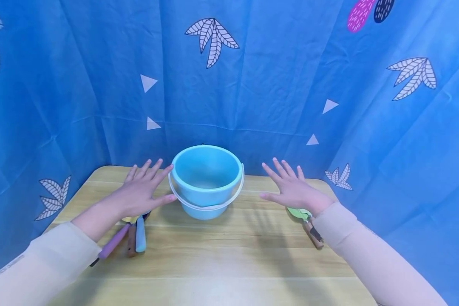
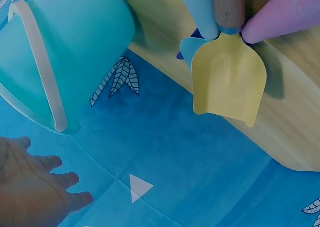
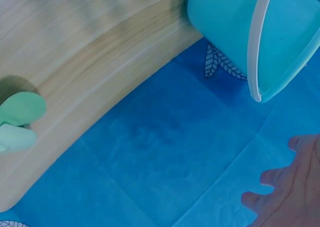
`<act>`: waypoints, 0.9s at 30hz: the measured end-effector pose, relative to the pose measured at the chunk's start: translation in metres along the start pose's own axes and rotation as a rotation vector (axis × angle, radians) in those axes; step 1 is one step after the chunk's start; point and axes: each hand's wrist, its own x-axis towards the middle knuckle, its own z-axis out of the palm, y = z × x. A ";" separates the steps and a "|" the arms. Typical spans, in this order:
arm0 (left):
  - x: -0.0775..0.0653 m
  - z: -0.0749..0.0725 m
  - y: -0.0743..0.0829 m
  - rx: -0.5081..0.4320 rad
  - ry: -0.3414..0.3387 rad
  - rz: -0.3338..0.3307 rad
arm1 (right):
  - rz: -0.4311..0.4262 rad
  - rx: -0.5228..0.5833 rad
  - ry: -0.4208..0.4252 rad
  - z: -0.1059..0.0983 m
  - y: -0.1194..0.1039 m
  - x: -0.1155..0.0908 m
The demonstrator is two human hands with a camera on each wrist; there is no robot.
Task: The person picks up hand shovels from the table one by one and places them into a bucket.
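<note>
A light blue bucket [image 1: 202,199] stands upright toward the back of the wooden table, its white handle [image 1: 210,208] hanging down across the front. To its left, my left hand [image 1: 143,191] is spread with fingers straight, its fingertips overlapping the bucket's side in the head view. Below that hand lie a yellow garden trowel [image 2: 230,77] with a brown handle, a purple handle [image 1: 114,242] and a blue handle [image 1: 140,234]. My right hand [image 1: 292,191] is spread too, holding nothing, right of the bucket. Partly behind its wrist are green-headed hand tools [image 1: 300,213] with brown handles.
The wooden table [image 1: 214,263] has rounded back corners. Blue curtain cloth [image 1: 252,85] with leaf and triangle prints hangs close behind it and along both sides. Shadows of the right hand and arm fall on the tabletop.
</note>
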 end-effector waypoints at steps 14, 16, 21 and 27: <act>0.005 0.004 0.009 -0.004 -0.005 0.014 | -0.026 0.011 -0.022 0.003 -0.009 0.008; 0.007 0.005 0.010 -0.002 -0.005 0.018 | -0.028 0.002 -0.026 0.003 -0.010 0.010; 0.009 0.007 0.011 0.000 0.002 0.020 | -0.038 -0.018 -0.026 0.005 -0.015 0.016; 0.011 0.008 0.014 0.003 0.008 0.039 | -0.047 -0.030 -0.026 0.005 -0.021 0.021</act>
